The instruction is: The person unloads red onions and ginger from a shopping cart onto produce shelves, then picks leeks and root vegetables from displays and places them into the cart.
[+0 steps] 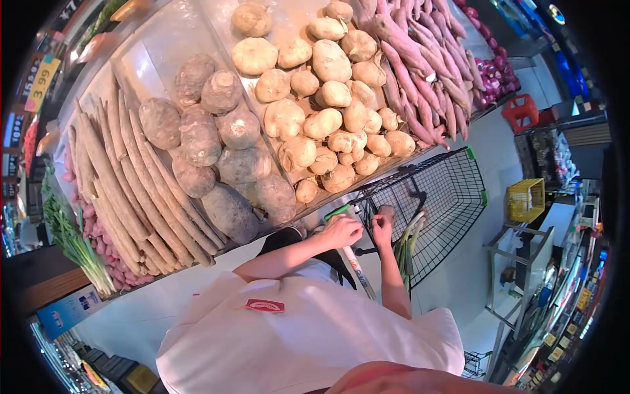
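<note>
My left hand [343, 231] is closed, its fingers curled, and lies across the handle [355, 266] of a shopping cart close to the green end. What its fingers hold, if anything, is hidden. Just right of it, my right hand [382, 231] is also closed, with fingers bent together over the near end of the shopping cart [443, 203]. A brownish rounded object [386, 211] shows just beyond the right fingertips; I cannot tell whether they touch it. Long green onions [408, 246] lie in the cart beside my right forearm.
A sloped produce stand holds taro [200, 134], pale round tubers [331, 62], long yams [125, 177] and purple-skinned sweet potatoes [420, 59]. A yellow basket [525, 200], a red stool [520, 113] and a metal-framed stand [522, 262] are to the right.
</note>
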`<state>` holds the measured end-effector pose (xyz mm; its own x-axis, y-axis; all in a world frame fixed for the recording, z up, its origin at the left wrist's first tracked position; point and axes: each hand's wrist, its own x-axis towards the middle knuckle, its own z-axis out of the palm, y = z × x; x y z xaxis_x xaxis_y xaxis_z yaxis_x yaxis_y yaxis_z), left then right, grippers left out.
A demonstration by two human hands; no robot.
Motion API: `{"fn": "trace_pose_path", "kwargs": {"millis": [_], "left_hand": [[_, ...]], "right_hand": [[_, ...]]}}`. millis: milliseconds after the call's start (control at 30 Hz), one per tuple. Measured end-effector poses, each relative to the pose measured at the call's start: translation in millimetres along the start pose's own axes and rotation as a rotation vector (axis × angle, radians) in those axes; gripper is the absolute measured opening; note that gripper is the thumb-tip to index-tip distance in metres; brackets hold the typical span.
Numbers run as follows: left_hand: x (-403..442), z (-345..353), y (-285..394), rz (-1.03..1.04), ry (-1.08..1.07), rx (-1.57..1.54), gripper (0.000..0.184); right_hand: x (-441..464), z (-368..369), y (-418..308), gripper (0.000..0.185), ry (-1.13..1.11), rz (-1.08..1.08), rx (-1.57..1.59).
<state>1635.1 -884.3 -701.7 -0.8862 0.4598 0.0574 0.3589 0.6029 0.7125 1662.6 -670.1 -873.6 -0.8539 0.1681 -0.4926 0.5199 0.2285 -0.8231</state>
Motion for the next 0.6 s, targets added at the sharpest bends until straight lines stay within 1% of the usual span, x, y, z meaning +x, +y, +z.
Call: {"fn": "trace_pose_path", "kwargs": {"millis": [67,100,133,167,200,267,300,333,400,433,467,533,600], "left_hand": [[14.0,-18.5,20.3,-0.167,-0.001,-0.306,0.022],[18.2,-32.0,29.6,-0.167,0.061,-0.420,0.024],[21.4,-51.8,37.7,-0.157,0.046,-0.414,0.023],[22.1,-68.6,43.2,-0.185,0.048,-0.443,0.022],[21.8,-83.6,44.1,-0.213,0.046,-0.469,0.022],[18.7,-107.8,35.1,-0.262,0.049,-0.508,0.021],[17.5,-121.0,30.2,-0.278,0.052,-0.479,0.022],[14.7,-121.2,15.0,-0.327,0.041,-0.502,0.023],[14.1,-141.2,7.3,-0.370,0.087,-0.542,0.023],[14.5,-151.1,3.8,-0.387,0.105,-0.541,0.024],[15.9,-161.4,2.1,-0.401,0.125,-0.535,0.024],[17.4,-175.1,0.7,-0.446,0.166,-0.584,0.026],[17.5,-181.2,-6.3,-0.491,0.193,-0.588,0.026]], "right_hand": [[-19.0,-9.8,-27.9,0.018,0.137,-0.097,-0.202],[-30.1,-15.1,-43.5,0.019,0.254,-0.221,-0.308],[-41.4,-20.4,-65.3,0.021,0.369,-0.348,-0.415],[-51.6,-22.5,-84.8,0.023,0.426,-0.330,-0.463],[-55.8,-19.7,-95.5,0.022,0.439,-0.296,-0.448],[-67.4,-9.6,-107.5,0.021,0.461,-0.215,-0.409],[-70.5,-2.8,-114.1,0.022,0.437,-0.178,-0.363],[-71.2,4.9,-109.4,0.022,0.449,-0.168,-0.353],[-69.1,18.3,-98.4,0.022,0.467,-0.156,-0.335],[-68.0,15.6,-99.6,0.021,0.474,-0.149,-0.403],[-64.0,12.6,-100.1,0.021,0.554,-0.203,-0.388],[-59.1,5.1,-105.4,0.019,0.594,-0.127,-0.395],[-58.4,2.6,-109.4,0.017,0.628,-0.185,-0.431]]}}
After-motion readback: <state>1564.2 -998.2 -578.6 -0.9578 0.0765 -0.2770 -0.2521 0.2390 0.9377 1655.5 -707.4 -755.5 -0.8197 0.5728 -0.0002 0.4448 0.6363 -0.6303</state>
